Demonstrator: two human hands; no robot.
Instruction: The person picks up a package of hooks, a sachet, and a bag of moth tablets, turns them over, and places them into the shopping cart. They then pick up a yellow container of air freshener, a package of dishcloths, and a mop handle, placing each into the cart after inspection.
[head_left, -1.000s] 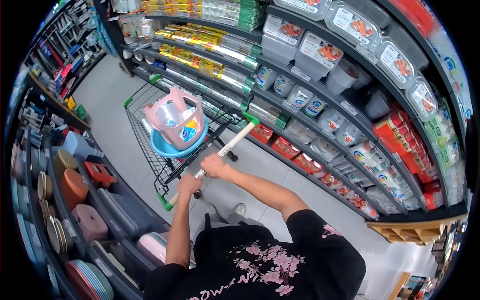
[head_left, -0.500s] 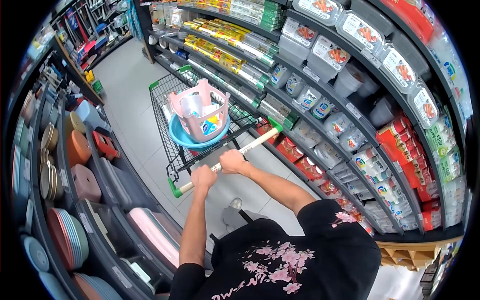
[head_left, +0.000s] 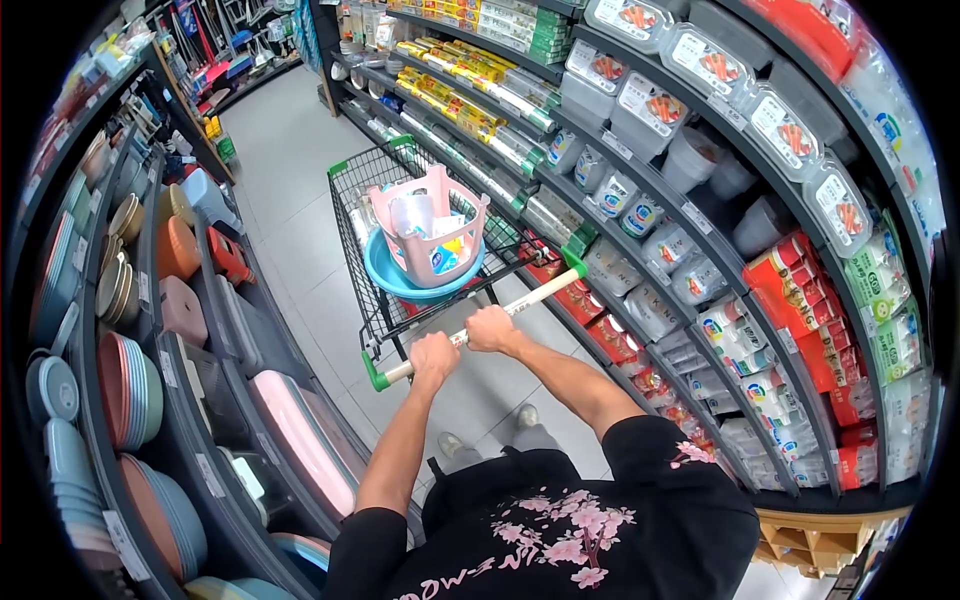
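My left hand (head_left: 435, 358) is wrapped round the cream handlebar (head_left: 538, 294) of a shopping cart, near its left end. Close beside it, my right hand (head_left: 491, 329) grips the same bar nearer the middle. The cart's black wire basket (head_left: 350, 205) has green corners. Inside it, a light blue basin (head_left: 383, 272) holds a pink openwork basket (head_left: 437, 262). A clear cup (head_left: 411, 214) and some packaged items sit in the pink basket. Part of a red thing shows beneath the basin.
Shelves on the right (head_left: 700, 222) carry plastic containers, boxed rolls and bagged goods. On the left, shelves hold bowls (head_left: 160, 515), basins and pink trays (head_left: 300, 435). Tiled floor (head_left: 285, 150) runs ahead between them, towards hanging tools at the far end.
In the view, the cart and both hands have shifted right and slightly down, still joined at the handlebar. Both shoes now show below the bar; only one showed before.
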